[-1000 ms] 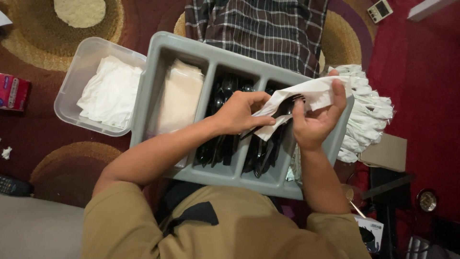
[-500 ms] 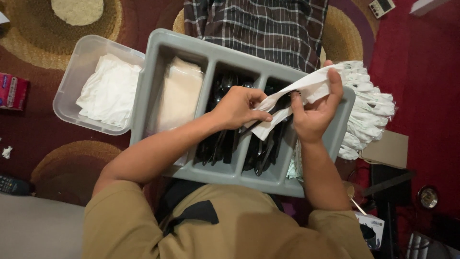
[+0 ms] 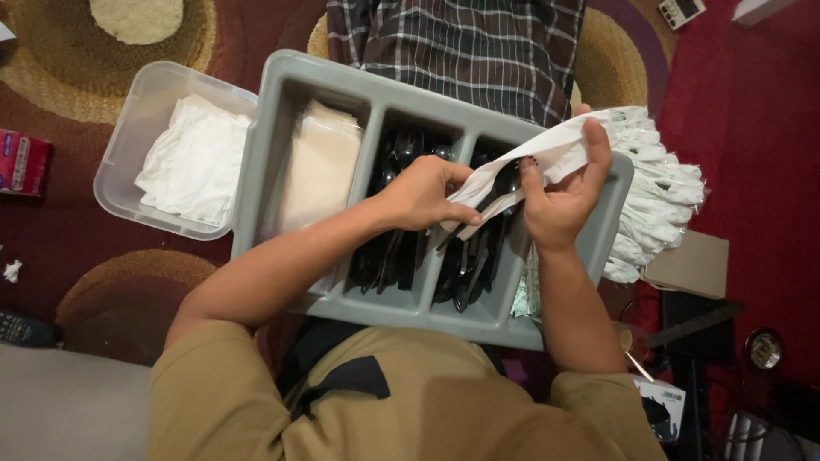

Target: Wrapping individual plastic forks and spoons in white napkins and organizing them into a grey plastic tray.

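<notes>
White napkin [image 3: 547, 154] wrapped round a black spoon [image 3: 504, 183], held in both hands above the grey tray [image 3: 282, 128].

The left hand [image 3: 423, 192] pinches the napkin's lower end, fingers closed on it; the right hand [image 3: 564, 192] grips the upper part, thumb over the fold. The roll's long axis runs on a slant, from lower left by the left hand up to the right, toward a heap of wrapped rolls [image 3: 658, 196] beyond the tray's far edge. Black cutlery [image 3: 384, 248] lies lengthwise in the compartments below. A clear tub [image 3: 128, 119] of white napkins touches the tray's left side.
</notes>
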